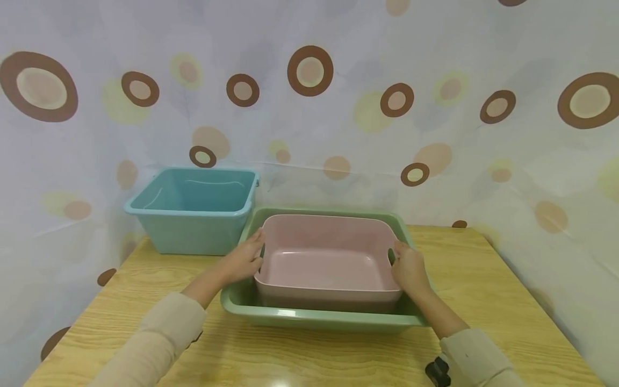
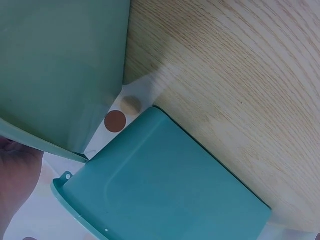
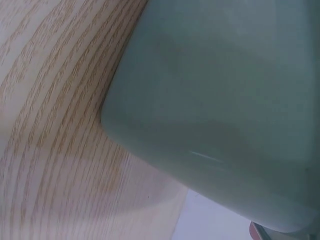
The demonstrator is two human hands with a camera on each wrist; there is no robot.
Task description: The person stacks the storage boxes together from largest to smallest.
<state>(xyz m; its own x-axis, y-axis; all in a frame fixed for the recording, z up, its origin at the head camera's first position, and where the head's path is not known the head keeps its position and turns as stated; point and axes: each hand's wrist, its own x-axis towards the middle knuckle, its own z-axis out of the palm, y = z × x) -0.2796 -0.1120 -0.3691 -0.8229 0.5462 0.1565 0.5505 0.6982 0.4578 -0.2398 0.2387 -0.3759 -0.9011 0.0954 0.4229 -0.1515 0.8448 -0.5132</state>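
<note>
A pink plastic basin (image 1: 321, 252) with handle holes in its short sides sits inside a larger green basin (image 1: 329, 320). My left hand (image 1: 244, 259) grips the pink basin's left side at the handle hole. On the opposite side, my right hand (image 1: 410, 269) holds the right handle, with its fingers at the rim and hole. In the left wrist view, part of the left hand (image 2: 20, 175) shows behind the green basin's rim; its fingers are hidden. The right wrist view is filled mostly by the green basin's outer wall (image 3: 215, 100), and the right hand's grip is out of sight there.
A blue plastic bin (image 1: 193, 231) stands at the back left, close beside the green basin. All rest on a wood-grain table (image 1: 483, 301). Behind hangs a white sheet with brown and yellow circles (image 1: 309, 134). A small black device (image 1: 438, 371) is at the right sleeve.
</note>
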